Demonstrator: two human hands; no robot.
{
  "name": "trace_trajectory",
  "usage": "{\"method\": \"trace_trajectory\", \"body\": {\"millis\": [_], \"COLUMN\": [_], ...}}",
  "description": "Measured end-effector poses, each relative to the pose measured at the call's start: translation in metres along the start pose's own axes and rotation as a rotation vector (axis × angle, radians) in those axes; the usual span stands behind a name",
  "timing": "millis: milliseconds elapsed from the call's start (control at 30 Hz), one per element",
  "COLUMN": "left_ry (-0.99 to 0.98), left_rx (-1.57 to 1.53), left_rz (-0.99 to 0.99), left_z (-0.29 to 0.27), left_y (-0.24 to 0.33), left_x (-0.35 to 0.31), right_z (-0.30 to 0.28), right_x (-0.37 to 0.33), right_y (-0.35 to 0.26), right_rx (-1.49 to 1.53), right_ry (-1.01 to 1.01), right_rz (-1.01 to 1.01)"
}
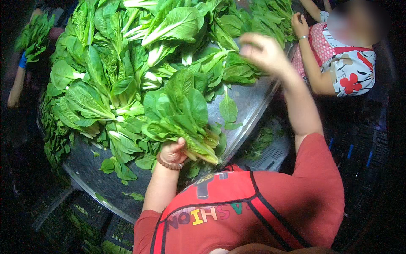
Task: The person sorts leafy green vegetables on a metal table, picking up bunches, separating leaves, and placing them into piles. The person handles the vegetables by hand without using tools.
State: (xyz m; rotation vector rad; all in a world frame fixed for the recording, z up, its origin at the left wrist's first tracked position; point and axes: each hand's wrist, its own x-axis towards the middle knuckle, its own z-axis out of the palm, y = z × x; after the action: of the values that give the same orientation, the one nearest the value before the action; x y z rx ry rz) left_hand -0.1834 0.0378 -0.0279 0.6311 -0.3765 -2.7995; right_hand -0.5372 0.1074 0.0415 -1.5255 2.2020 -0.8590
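Red apron (232, 186) and red shirt (308, 182) nearest, bottom of frame. Left hand (173, 152), centre, brown bracelet (169, 163) on wrist, is wrapped round a leafy bunch (182, 112) low by its stems, leaves fanning up-frame; probably gripped there because stems are firmer than leaves. Bunch sits over the near edge of the table (251, 95), close to the body, likely for easy reach.

Right hand (264, 53), upper right of centre, motion-blurred, fingers partly bent, at the pile's right side; can't tell if it holds anything.

Containers: grey basket (272, 154) below the table's right edge, loose leaves inside; likely tucked there to sit in reach. Dark crates (78, 207), lower left, green bits in them. More crates (359, 148) at right, too dark to read contents.

Pile (99, 101) heaped across the table, stems and leaves facing mixed ways, probably just dumped. Single leaf (228, 108) on bare metal.

Far: co-worker (353, 70) upper right, at the greens; another arm (17, 86) upper left, by a second bunch (36, 34).
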Motion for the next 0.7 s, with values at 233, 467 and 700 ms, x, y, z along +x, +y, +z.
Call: {"method": "trace_trajectory", "body": {"millis": [233, 467, 700], "left_ry": [-0.054, -0.003, -0.002], "left_rx": [0.038, 0.052, 0.121], "left_rz": [0.006, -0.050, -0.077], "left_z": [0.003, 0.005, 0.022], "left_y": [0.015, 0.009, 0.020], "left_x": [-0.012, -0.013, -0.009], "right_z": [-0.068, -0.067, -0.017], "right_x": [0.042, 0.040, -0.125], "right_y": [0.214, 0.194, 0.002], "right_rx": [-1.287, -0.776, 0.086], "right_ry": [0.166, 0.677, -0.480], "right_rz": [0.250, 0.105, 0.240]}}
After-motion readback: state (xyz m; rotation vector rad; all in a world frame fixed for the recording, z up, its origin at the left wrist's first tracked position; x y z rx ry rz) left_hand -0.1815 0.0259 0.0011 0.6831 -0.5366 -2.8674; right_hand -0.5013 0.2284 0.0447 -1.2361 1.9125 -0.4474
